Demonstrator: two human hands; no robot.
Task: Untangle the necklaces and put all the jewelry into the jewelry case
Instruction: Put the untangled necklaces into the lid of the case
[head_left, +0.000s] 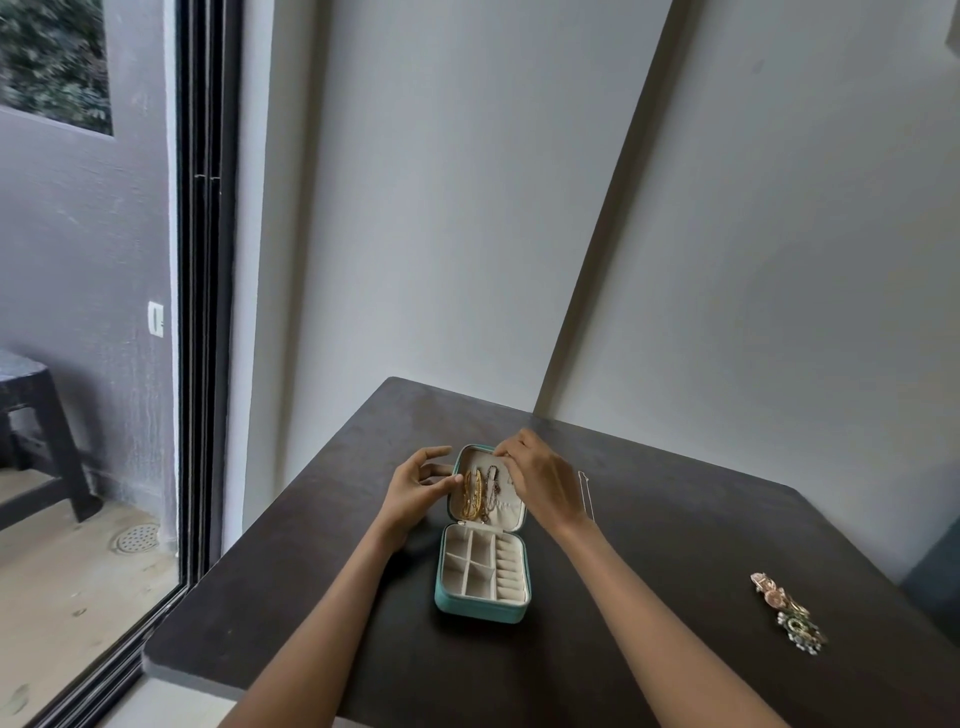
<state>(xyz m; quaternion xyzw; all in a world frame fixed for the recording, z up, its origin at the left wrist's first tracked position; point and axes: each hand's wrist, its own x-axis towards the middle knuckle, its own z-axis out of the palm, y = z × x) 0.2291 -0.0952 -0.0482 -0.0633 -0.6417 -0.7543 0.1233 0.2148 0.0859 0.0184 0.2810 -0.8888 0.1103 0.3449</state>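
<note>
Both forearms reaching to open teal jewelry case (480, 605): left hand (415, 486) loosely curled, steadying lid edge, right hand (537, 480) apparently pinching dark necklace (491, 491) at lid hooks, beside gold chains (470, 493); silver chain (586, 493), earrings (787, 613) waiting on table (675, 649).

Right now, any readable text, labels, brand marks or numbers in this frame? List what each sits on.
None readable.
Teal zip-around jewelry case: no visible brand or label.
Dark brown wooden table: no markings.
Small white wall switch beyond the glass door: too small to show any mark.
Left hand and right hand cover part of the lid.
</note>
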